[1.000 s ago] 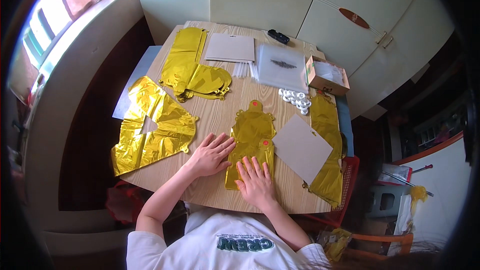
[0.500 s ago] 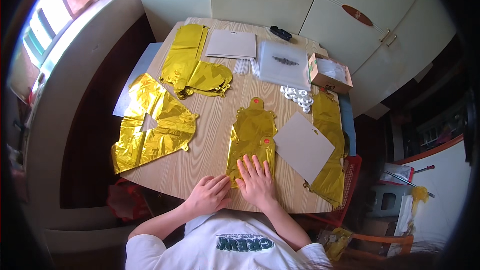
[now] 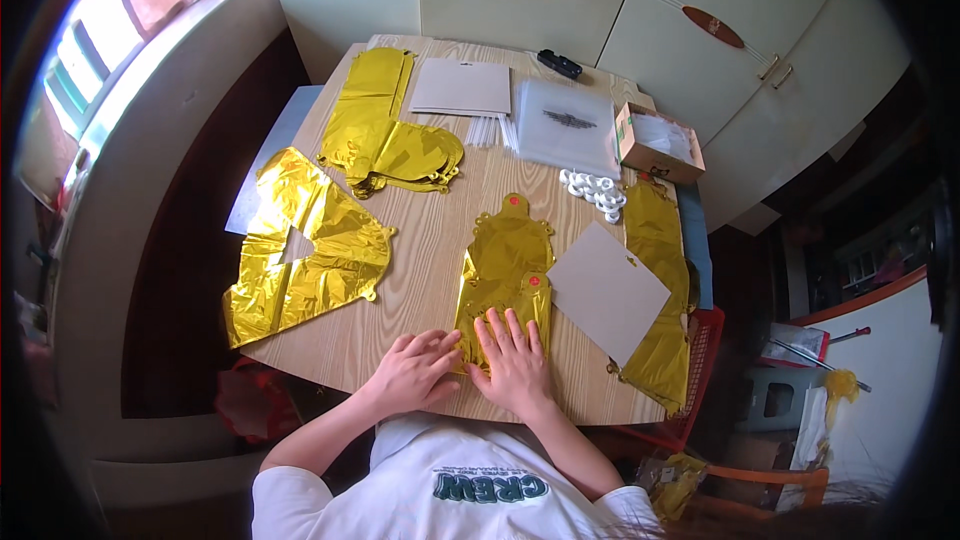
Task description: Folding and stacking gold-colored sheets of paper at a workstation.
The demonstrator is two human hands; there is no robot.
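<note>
A flat gold foil balloon (image 3: 507, 265) with red dots lies on the wooden table (image 3: 425, 240) in front of me. My right hand (image 3: 513, 361) lies flat on its near end, fingers spread. My left hand (image 3: 413, 372) rests palm down on the table just left of it, fingertips touching the foil's near left edge. Neither hand grips anything.
A grey card sheet (image 3: 607, 290) lies right of the balloon, over another gold foil (image 3: 658, 280). More gold foils lie at the left (image 3: 305, 250) and the far left (image 3: 385, 135). White rolls (image 3: 594, 192), a cardboard box (image 3: 655, 142), white sheets (image 3: 463, 87) and a black object (image 3: 559, 63) sit at the far side.
My left hand has slid from the table beside the balloon's middle back toward me, to the near edge next to my right hand. My right hand has stayed on the foil's near end.
</note>
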